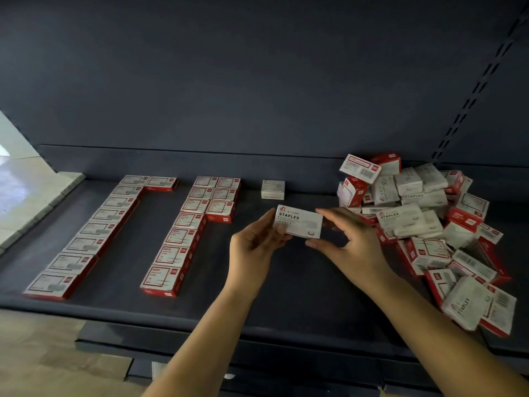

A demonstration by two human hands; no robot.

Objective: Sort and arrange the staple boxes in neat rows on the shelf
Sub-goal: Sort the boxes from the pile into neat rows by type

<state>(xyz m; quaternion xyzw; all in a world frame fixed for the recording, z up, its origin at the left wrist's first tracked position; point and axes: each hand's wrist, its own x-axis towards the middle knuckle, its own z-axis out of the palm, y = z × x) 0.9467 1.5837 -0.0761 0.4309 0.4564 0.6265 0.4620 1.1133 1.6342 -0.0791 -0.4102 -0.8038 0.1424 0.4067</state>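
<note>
A white staple box (pixel 299 222) marked STAPLES is held above the dark shelf (pixel 246 299) between both hands. My left hand (pixel 253 245) pinches its left end. My right hand (pixel 347 239) grips its right end with thumb below and fingers above. One lone white box (pixel 273 189) lies flat near the back of the shelf. Red and white boxes lie in neat rows on the left (pixel 94 230) and in the middle (pixel 186 230). A loose heap of mixed boxes (pixel 429 224) fills the right side.
The shelf's back panel (pixel 257 81) rises behind the boxes, with a slotted upright (pixel 469 101) at the right. A lower shelf edge (pixel 200 345) juts out below. Pale floor (pixel 23 196) shows at the left.
</note>
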